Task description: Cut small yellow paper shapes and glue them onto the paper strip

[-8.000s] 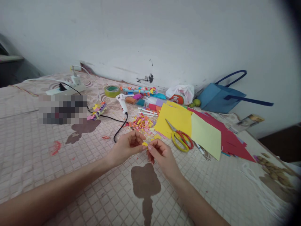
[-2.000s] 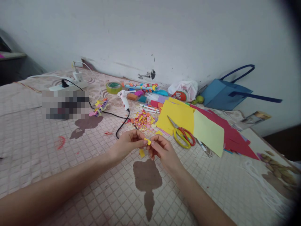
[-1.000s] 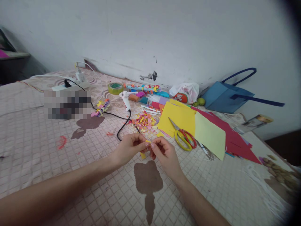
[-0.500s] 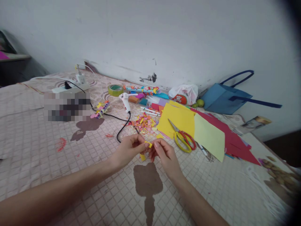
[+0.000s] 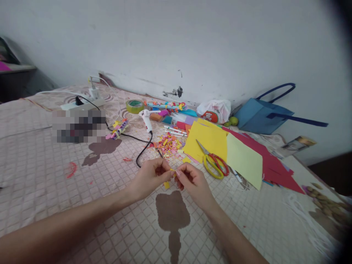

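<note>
Between the fingertips of my left hand point(image 5: 152, 176) and my right hand point(image 5: 191, 180) is a small piece of yellow paper point(image 5: 172, 170), mostly hidden by the fingers. Both hands are closed in a pinch and meet just above the tablecloth. Another yellow scrap point(image 5: 166, 185) shows below my left thumb; whether it is held or lies on the cloth I cannot tell. Beyond the hands lies a heap of colourful paper bits point(image 5: 169, 143). Scissors with yellow and red handles point(image 5: 213, 165) rest on yellow sheets point(image 5: 206, 137) to the right.
A white glue gun point(image 5: 146, 121) with a black cord stands behind the hands, beside a tape roll point(image 5: 134, 106). Pale green point(image 5: 244, 161) and red sheets point(image 5: 280, 176) lie right, before a blue bag point(image 5: 266, 115). A power strip point(image 5: 82, 104) is at the back left.
The yellow paper between my fingertips showed a flat face before; now only a thin sliver is visible. My right fingers have moved slightly left, closer to my left fingertips.
</note>
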`<state>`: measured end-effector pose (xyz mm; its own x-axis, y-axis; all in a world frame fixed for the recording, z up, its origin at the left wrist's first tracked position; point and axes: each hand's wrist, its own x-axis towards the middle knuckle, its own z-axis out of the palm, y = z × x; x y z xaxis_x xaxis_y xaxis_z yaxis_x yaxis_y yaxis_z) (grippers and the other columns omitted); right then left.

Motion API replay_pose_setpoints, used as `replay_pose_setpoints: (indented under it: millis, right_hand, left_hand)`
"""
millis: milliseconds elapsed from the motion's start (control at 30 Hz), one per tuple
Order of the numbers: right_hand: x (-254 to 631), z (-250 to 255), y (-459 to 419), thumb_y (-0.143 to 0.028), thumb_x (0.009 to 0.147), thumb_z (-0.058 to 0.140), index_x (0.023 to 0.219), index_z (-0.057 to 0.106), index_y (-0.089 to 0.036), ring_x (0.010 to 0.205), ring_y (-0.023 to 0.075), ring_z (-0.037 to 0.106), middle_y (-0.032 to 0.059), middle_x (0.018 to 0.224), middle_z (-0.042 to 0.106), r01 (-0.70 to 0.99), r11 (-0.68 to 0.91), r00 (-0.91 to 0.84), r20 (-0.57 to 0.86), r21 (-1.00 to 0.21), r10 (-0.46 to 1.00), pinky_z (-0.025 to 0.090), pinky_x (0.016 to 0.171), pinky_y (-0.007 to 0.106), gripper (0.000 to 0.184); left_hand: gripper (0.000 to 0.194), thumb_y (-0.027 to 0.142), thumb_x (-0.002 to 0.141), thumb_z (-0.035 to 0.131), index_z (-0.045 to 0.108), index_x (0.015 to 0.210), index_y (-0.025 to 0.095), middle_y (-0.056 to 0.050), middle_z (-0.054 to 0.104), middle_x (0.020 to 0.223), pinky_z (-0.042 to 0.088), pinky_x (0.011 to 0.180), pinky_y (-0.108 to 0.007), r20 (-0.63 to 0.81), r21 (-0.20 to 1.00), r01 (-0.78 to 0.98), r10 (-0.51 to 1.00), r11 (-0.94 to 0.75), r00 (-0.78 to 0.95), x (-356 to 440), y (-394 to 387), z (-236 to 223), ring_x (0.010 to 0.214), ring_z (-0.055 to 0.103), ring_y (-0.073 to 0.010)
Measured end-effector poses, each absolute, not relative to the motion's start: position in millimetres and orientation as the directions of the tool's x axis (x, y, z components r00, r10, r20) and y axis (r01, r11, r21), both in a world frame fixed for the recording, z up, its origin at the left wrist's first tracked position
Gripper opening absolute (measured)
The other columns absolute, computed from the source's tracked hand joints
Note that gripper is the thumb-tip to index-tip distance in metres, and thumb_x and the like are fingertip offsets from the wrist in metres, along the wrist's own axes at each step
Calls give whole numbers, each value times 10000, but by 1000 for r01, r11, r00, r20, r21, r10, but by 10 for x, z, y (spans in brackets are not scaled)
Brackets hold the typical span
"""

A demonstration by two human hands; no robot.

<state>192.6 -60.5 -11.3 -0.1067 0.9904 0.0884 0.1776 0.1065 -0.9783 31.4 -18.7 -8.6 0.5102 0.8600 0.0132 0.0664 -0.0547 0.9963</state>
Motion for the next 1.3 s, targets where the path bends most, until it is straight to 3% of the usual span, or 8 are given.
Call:
replay_pose_setpoints:
  millis: [267, 567, 833, 1033, 1300]
  right_hand:
    - [1891, -119, -628, -353, 858, 502, 731, 522, -182, 496, 93, 453, -39, 581, 488, 185, 135, -78, 122, -973, 989, 368, 474, 212, 214]
    - [1893, -135, -624, -386, 860, 489, 749, 497, -189, 481, 87, 452, -42, 584, 478, 124, 68, -149, 49, -990, 988, 374, 454, 206, 226]
    - [1902, -140, -617, -396, 851, 500, 713, 483, -190, 466, 82, 404, -53, 569, 443, 175, 90, -101, 73, -981, 992, 347, 449, 203, 248]
    - [1877, -135, -629, -451, 860, 463, 716, 487, -187, 466, 90, 460, -30, 597, 506, 110, 11, -129, -4, -994, 992, 379, 442, 211, 302]
    - [1907, -136, -616, -386, 870, 472, 720, 486, -195, 501, 93, 424, -48, 584, 449, 245, 129, -160, 91, -961, 983, 360, 485, 210, 243]
  left_hand:
    - [233, 338, 715, 646, 557, 678, 126, -18, 625, 614, 428, 534, -221, -74, 996, 89, 819, 28, 569, 290, -136, -73, 573, 581, -123]
    - [237, 318, 707, 659, 543, 634, 124, 8, 596, 536, 393, 503, -192, -126, 992, 66, 789, 108, 601, 279, -123, -12, 511, 538, -86]
    - [259, 362, 684, 677, 590, 668, 118, -24, 658, 640, 474, 590, -233, -211, 976, 104, 716, 190, 666, 248, -56, -4, 575, 596, -107]
    - [253, 341, 707, 656, 570, 636, 113, -17, 624, 566, 433, 527, -207, -155, 988, 93, 779, 124, 608, 250, -74, -14, 537, 568, -99]
    - [298, 413, 719, 630, 590, 686, 120, -26, 652, 641, 443, 542, -208, -204, 976, 75, 747, 203, 633, 265, -52, -48, 578, 591, -103]
